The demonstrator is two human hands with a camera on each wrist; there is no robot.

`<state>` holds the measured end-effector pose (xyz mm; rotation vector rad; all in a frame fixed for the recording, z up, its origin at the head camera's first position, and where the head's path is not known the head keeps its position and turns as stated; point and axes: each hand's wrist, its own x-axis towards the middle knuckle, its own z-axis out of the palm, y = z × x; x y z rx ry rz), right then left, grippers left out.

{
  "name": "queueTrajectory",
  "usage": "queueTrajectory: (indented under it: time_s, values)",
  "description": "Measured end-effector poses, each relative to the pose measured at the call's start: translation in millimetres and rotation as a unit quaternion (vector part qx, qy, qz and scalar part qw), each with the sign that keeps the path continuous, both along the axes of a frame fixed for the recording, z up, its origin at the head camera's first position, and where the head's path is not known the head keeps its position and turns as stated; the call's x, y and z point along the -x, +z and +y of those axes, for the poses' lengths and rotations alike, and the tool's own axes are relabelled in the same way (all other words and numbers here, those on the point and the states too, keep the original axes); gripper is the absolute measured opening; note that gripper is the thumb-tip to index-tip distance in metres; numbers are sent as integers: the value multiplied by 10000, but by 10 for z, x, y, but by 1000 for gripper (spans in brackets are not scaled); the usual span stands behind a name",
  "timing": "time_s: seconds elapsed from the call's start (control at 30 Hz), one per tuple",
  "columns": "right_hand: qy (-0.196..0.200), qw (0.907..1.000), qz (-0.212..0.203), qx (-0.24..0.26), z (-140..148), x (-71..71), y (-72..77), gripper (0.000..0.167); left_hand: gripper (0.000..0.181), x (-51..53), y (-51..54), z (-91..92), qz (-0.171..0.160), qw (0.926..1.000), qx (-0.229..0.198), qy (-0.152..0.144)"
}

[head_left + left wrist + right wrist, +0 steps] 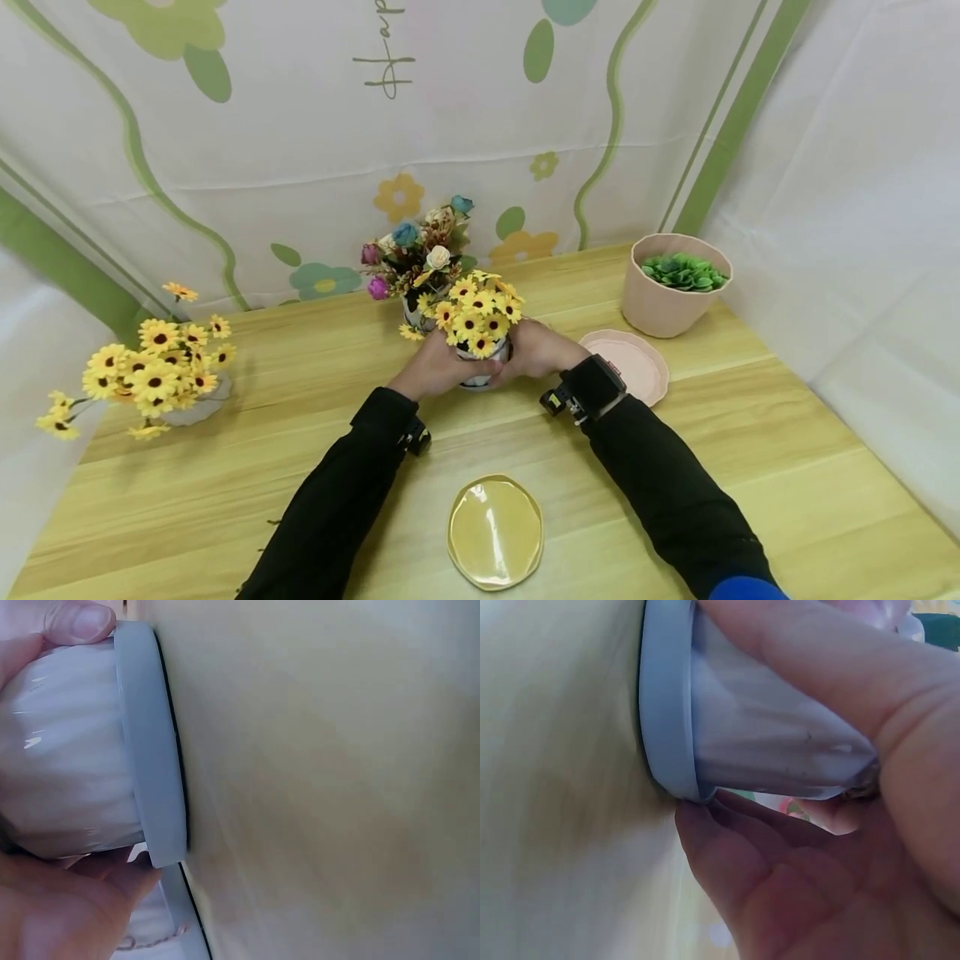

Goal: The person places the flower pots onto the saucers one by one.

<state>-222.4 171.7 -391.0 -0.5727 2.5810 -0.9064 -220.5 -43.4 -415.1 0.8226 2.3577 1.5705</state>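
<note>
Between my two hands is a small white flower pot (pixel 67 750) with yellow daisy-like artificial flowers (pixel 480 312) in it. My left hand (pixel 438 367) grips its left side, and my right hand (pixel 536 346) grips its right side. Around the pot's foot runs a grey-blue base (pixel 667 705), very near the wooden tabletop; whether it touches I cannot tell. Just behind stands another pot, holding pink, blue and cream artificial roses (pixel 420 250). Its white body is partly hidden by the held pot and flowers.
At the left stands a pot of yellow flowers (pixel 153 371). A pink pot (pixel 663 308) with green leaves (pixel 684 272) sits back right, near a pink saucer (pixel 637 371) partly covered by my right wrist. A shiny gold plate (pixel 495 533) lies in front. Behind the table hangs a printed cloth (pixel 300 142).
</note>
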Motion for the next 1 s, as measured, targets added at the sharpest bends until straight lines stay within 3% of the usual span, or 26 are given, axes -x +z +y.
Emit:
queueTrajectory:
  time_s: [0.27,0.5,0.83,1.0]
  values:
    - [-128,9994,38,325,49,94,-15,103,76,123,48,144,-433,9990,-60,61]
    - [-361,9982,178,436,65,140,-34,116,77,180,117,261,-576,9975,-392,58]
    - [-855,9953,331,310,117,159,-53,106,72,275,126,386,-525,9978,-374,149]
    - [-1065,9934,397,132,105,152,-53,87,63,347,113,430,-349,9988,-299,155]
